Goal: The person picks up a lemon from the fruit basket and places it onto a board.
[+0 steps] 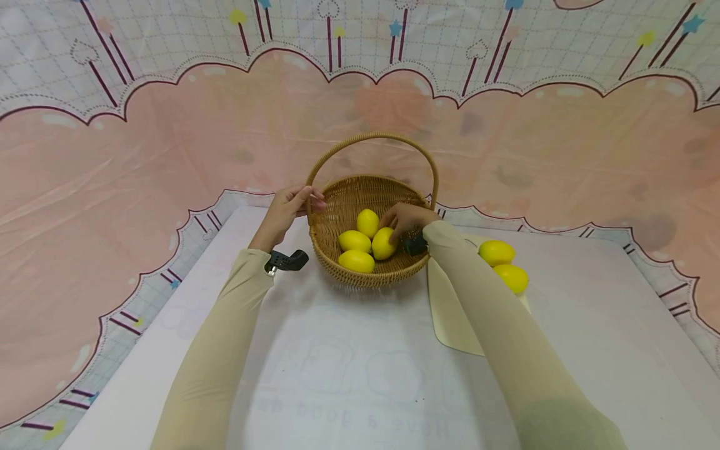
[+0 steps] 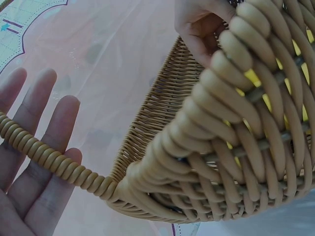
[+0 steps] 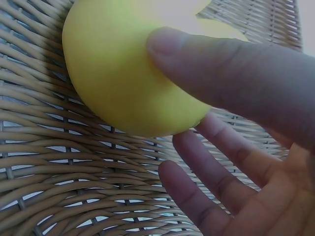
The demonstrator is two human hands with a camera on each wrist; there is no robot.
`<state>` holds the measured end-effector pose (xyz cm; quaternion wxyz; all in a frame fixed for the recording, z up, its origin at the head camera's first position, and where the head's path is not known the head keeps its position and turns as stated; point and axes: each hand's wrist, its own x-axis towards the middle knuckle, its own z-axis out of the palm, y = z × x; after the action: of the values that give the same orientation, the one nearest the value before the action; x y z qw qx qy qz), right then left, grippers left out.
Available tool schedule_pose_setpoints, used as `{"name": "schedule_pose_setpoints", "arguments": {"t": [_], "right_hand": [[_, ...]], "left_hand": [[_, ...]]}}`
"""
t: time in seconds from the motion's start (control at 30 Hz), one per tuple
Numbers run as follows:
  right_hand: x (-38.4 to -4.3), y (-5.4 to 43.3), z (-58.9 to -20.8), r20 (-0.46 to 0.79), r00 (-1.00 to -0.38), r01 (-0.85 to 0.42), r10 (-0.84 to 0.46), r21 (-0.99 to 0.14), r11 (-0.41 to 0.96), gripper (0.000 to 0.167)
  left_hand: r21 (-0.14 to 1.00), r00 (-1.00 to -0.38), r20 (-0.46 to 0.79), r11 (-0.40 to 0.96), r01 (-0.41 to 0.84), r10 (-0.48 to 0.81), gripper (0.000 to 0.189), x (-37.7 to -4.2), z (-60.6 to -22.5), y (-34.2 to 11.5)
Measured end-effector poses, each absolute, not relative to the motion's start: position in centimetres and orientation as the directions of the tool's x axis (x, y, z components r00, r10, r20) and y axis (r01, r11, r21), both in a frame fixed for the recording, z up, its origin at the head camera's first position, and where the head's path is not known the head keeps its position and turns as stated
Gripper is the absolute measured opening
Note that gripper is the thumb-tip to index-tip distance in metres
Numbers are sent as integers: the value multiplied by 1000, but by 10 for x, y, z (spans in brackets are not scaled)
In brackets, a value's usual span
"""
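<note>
A wicker basket with a tall arched handle stands on the white table and holds several yellow lemons. Reaching in from the right, my right hand pinches one lemon among the others. The right wrist view shows the thumb pressed on that lemon, with fingers at its far side. At the basket's left side, my left hand touches the handle's base. In the left wrist view its fingers lie nearly straight behind the handle, not wrapped round it.
Two more lemons lie right of the basket on a cream-coloured board, partly hidden by my right sleeve. A pink patterned cloth hangs behind the table. Dark wrist cameras sit on both wrists.
</note>
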<state>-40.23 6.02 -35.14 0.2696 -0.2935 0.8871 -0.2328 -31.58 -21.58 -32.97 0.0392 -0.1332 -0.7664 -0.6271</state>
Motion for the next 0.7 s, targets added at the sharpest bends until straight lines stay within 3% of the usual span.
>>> {"name": "schedule_pose_setpoints", "arguments": {"t": [0.23,0.5,0.7], "right_hand": [[-404,60,-351,-344,-618,-464,-707,-566,682,34],[-403,62,-351,-375,-601,-477,-706,-540,693,47],[-401,62,-351,-389,-576,-488,-719,-542,684,45]], "left_hand": [[949,-962,223,190,251,155,45,-317,-330,-216],[947,-962,222,200,251,158,47,-317,-329,-216],[948,-961,227,191,255,155,44,-317,-330,-216]]}}
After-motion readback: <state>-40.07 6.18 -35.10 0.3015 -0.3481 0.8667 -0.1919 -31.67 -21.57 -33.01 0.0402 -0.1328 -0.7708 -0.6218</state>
